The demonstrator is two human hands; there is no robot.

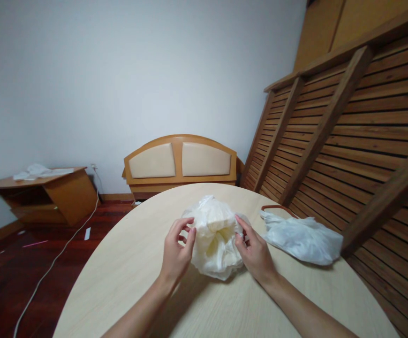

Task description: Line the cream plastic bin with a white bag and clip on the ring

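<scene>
Head view shows your left hand [177, 251] half closed, with the fingers curled and the fingertips [191, 229] pinching the near left edge of a crumpled cream plastic bag [214, 234]. Your right hand [255, 251] mirrors it on the other side. Its fingers are bent inward and pressed into the bag's folds, gripping the film, and the thumb is hidden behind it. The bag sits bunched between your two hands, touching both, and its underside rests on the pale wooden worktop [126, 263].

Just beyond your right hand, further to the right, a second bag [304, 239] of clearer whitish plastic lies flat on the worktop, apart from the one you hold. A curved reddish-brown rim [277, 207] shows just behind it; you cannot tell what it belongs to.

Past that bag, a slatted wooden frame [358, 141] leans upright along the right side. Straight ahead of your hands, beyond the far edge of the worktop, a padded headboard [180, 162] stands against the white wall [137, 70]. Far off to the left of your left hand is a low wooden cabinet [49, 192] with white items [37, 171] on top. A white cable [56, 258] trails across the dark red floor [7, 272] below it.
</scene>
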